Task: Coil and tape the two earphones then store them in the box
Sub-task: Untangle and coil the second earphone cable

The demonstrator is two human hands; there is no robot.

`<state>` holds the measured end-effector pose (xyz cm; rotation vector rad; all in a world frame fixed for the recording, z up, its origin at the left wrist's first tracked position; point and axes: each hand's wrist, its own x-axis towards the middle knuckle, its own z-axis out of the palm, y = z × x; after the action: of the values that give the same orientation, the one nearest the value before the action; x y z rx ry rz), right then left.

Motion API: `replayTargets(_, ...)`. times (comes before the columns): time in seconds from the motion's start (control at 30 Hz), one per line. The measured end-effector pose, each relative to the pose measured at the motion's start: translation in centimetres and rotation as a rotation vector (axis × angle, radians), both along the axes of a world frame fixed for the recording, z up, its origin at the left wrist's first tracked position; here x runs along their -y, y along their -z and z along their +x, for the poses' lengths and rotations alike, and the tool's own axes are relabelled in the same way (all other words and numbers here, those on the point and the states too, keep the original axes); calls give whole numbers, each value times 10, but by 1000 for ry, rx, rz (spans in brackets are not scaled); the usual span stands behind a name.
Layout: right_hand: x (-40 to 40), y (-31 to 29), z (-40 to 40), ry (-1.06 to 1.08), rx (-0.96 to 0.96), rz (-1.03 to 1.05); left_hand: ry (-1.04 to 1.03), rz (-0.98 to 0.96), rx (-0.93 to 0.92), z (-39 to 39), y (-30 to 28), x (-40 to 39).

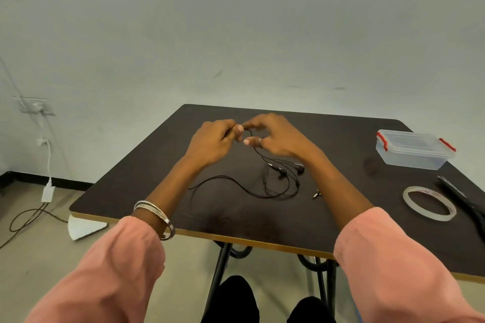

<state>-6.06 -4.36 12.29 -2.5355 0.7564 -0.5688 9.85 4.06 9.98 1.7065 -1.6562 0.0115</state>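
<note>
Black earphones (pixel 278 181) lie in a loose tangle on the dark table (pixel 236 215), their buds near the middle and a jack plug (pixel 317 194) to the right. My left hand (pixel 212 143) and my right hand (pixel 278 136) meet above the far part of the table, both pinching one end of an earphone cable that hangs down to the tangle. A clear plastic box (pixel 413 149) with red latches and its lid on stands at the right. A roll of clear tape (pixel 429 203) lies flat near the right front.
Black scissors (pixel 464 199) lie at the table's right edge beside the tape. On the floor at the left are a white paper scrap (pixel 84 227) and cables running to wall sockets (pixel 36 107). My knees show under the table's front edge.
</note>
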Motion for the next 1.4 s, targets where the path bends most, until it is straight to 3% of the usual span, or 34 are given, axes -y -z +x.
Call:
replayTargets(0.1,-4,0,4,44,145,-23,53,49,16,-2,-3,-3)
replayTargets(0.23,9,1,-10,293,417,127,87,81,-154,9,2,-12)
replayTargets(0.4,26,-1,-34,614,759,339,-16,44,-347,28,10,-19)
replayTargets(0.5,34,3,-42,772,816,399,-79,0,-400,33,10,-23)
replayTargets(0.6,32,8,-43,712,495,401,-105,-87,-376,32,7,-23)
replayTargets(0.7,18,0,-35,490,-134,187,-122,-151,-282,22,0,-21)
replayTargets(0.77,7,-9,-24,315,-288,34,-119,-177,-175,13,-8,-18)
replayTargets(0.83,-1,-16,-9,176,-146,-6,-103,-179,-67,3,-18,-16)
replayTargets(0.93,-10,-23,6,188,237,-24,-49,-154,51,-8,-32,-14)
replayTargets(1.0,-13,-29,3,159,356,70,-28,-139,29,-9,-37,-14)
replayTargets(1.17,-14,-29,-19,-123,510,629,4,-106,-40,-4,-36,-13)
replayTargets(1.4,-5,-27,-20,44,899,699,73,-72,-241,-3,-18,-11)
